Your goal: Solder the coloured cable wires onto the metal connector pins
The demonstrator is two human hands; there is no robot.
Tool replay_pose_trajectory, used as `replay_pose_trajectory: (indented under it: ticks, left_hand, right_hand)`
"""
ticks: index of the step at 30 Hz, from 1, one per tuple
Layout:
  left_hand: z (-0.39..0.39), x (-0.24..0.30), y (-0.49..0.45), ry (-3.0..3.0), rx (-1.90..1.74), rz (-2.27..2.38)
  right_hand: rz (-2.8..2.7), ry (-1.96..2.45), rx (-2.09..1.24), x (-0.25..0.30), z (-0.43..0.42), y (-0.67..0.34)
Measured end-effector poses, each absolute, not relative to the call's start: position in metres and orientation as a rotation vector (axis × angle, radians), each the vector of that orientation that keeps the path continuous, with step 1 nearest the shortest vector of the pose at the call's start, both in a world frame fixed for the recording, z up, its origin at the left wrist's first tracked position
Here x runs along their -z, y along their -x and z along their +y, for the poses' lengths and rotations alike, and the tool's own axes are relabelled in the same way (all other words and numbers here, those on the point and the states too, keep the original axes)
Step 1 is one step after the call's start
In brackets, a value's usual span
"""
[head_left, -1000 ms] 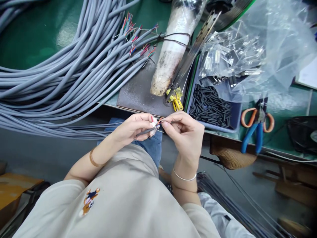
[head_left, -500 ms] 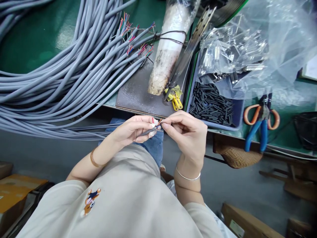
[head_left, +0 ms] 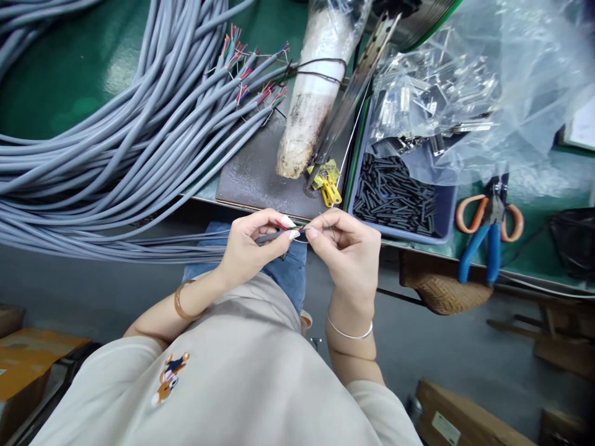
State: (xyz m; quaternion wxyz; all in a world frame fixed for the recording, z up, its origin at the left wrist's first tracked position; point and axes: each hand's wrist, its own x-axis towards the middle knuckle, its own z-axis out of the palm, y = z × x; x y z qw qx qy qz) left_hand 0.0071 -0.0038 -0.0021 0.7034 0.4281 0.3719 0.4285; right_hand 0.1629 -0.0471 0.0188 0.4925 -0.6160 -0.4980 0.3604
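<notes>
- Done, it seems: the cable (head_left: pixel 268 236) is stripped, wires (head_left: pixel 292 227) bared between 2 hands, before the desk (head_left: pixel 69 93).
- Remaining: wires look unfinished; how many, I cannot tell.
- Left hand (head_left: pixel 246 246) pinches cable and wires, thumb extended; right hand (head_left: pixel 346 244) pinches wire tips, fingers curled.

Over the board's (head_left: pixel 251 181) front left, the left hand (head_left: pixel 251 244) could pass between the cables (head_left: pixel 139 148) and the wrapped roll (head_left: pixel 312 105). Rightward, the roll, metal bar (head_left: pixel 348 105) and yellow piece (head_left: pixel 330 192) stand before the tray (head_left: pixel 445 212).
</notes>
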Motion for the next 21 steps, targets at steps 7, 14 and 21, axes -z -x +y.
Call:
replay_pose_trajectory:
  ticks: [7, 14, 21]
  left_hand:
    - [0.005, 0.014, 0.002, -0.928, -0.925, 0.535]
    - [0.022, 0.041, 0.030, -0.726, -0.743, 0.324]
    - [0.018, 0.042, 0.034, -0.714, -0.632, 0.537]
  right_hand:
    - [-1.615, 1.344, -0.287, -0.022, -0.060, -0.156]
    - [-1.448, 1.252, -0.166, -0.016, -0.069, -0.157]
    - [-1.503, 1.338, -0.114, -0.016, -0.074, -0.157]
